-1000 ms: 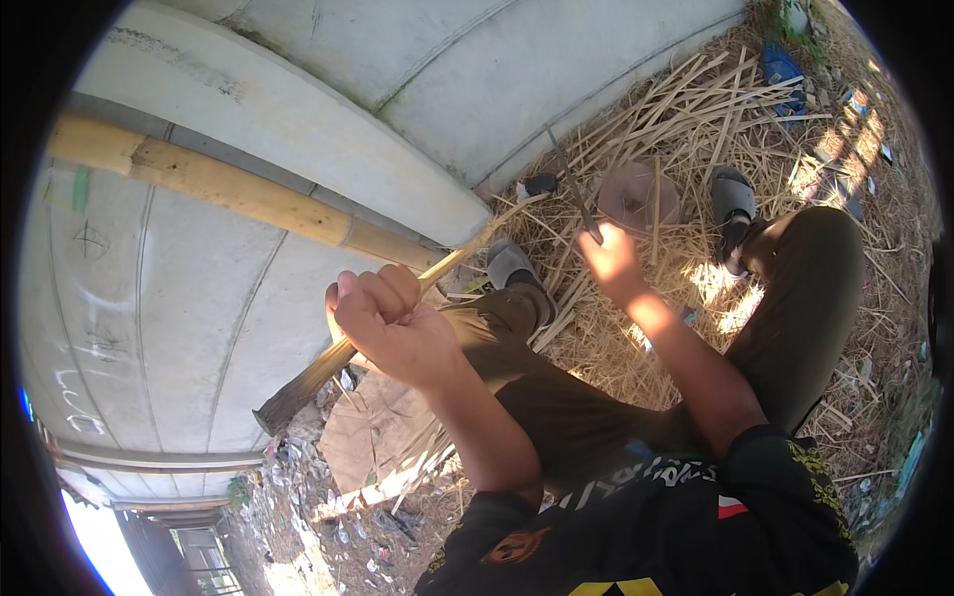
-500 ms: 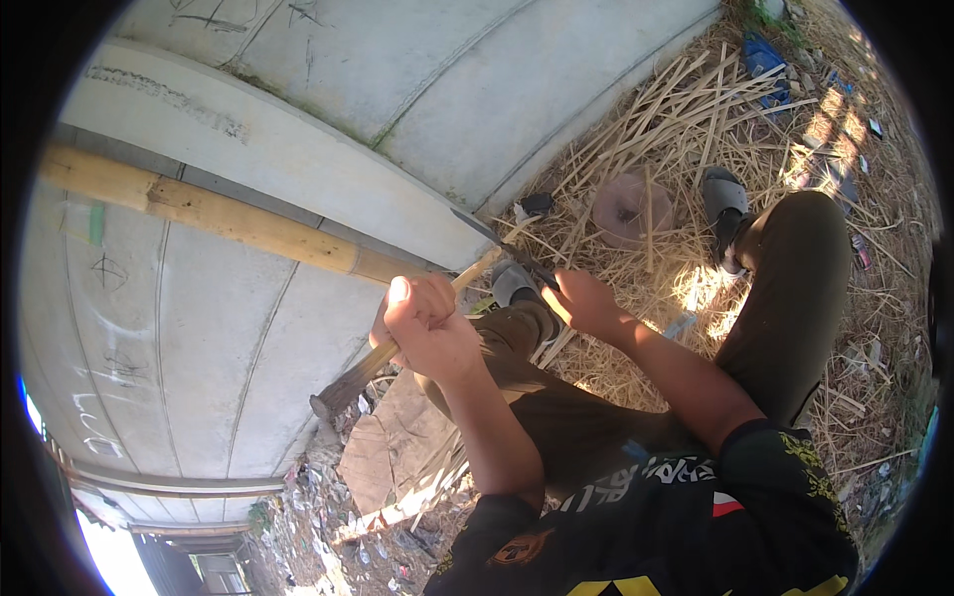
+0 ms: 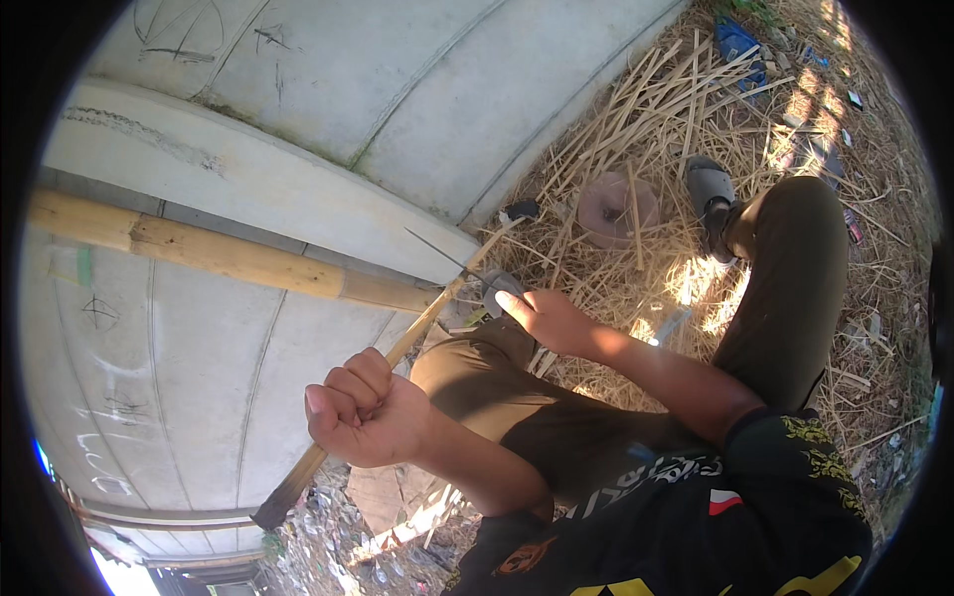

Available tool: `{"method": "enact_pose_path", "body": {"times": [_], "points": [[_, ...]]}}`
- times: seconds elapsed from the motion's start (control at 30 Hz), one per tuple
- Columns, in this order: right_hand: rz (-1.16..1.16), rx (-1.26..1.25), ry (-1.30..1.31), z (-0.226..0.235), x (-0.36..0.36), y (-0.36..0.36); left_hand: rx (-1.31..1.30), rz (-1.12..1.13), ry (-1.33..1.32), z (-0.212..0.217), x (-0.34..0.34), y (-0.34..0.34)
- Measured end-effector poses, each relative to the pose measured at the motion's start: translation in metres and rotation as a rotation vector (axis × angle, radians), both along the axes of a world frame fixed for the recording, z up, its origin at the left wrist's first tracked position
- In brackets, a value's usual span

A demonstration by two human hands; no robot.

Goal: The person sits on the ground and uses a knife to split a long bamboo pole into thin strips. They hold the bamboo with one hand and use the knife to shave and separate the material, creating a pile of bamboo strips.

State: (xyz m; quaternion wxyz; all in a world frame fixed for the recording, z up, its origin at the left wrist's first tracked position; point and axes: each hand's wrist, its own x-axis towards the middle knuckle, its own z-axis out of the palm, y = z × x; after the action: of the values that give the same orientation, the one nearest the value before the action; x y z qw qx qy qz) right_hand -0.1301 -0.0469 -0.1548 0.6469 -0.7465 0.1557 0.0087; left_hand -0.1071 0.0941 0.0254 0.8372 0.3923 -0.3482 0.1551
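My left hand [image 3: 363, 407] is closed in a fist around a long bamboo stick [image 3: 422, 324], which slants from the lower left, where its end is dark, up to a thin pale tip at the upper right. In my right hand [image 3: 558, 322] is a knife [image 3: 442, 254], its dark handle mostly hidden by the fingers. The blade shows almost edge-on as a thin dark line. It crosses the bamboo stick near the stick's upper part; whether it touches the bamboo I cannot tell.
A thick bamboo pole [image 3: 234, 256] runs beside a pale panel wall [image 3: 199, 368] on the left. Loose bamboo strips [image 3: 646, 109] and shavings cover the ground at the upper right, around a translucent pinkish round object [image 3: 618, 209]. My bent legs and a brown flat sheet [image 3: 383, 494] lie below.
My left hand has moved down and left with the bamboo stick. My right hand has shifted slightly left and down, and the knife blade now points more to the left, across the stick.
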Motion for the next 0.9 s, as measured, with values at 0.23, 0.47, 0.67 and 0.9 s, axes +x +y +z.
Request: {"method": "enact_pose_path", "body": {"times": [0.23, 0.47, 0.67, 0.9], "points": [[-0.074, -0.095, -0.189, 0.017, -0.003, 0.022, -0.012, -0.006, 0.049, -0.016, 0.014, -0.001], [-0.072, -0.361, -0.048, -0.045, -0.001, -0.007, -0.034, -0.109, -0.039, 0.002, -0.015, 0.018], [-0.073, -0.039, -0.163, -0.052, 0.013, -0.004, -0.036, -0.012, 0.031, -0.010, 0.008, 0.023], [-0.050, 0.098, -0.156, -0.005, 0.005, 0.003, -0.062, -0.065, -0.014, -0.010, 0.004, 0.008]]}}
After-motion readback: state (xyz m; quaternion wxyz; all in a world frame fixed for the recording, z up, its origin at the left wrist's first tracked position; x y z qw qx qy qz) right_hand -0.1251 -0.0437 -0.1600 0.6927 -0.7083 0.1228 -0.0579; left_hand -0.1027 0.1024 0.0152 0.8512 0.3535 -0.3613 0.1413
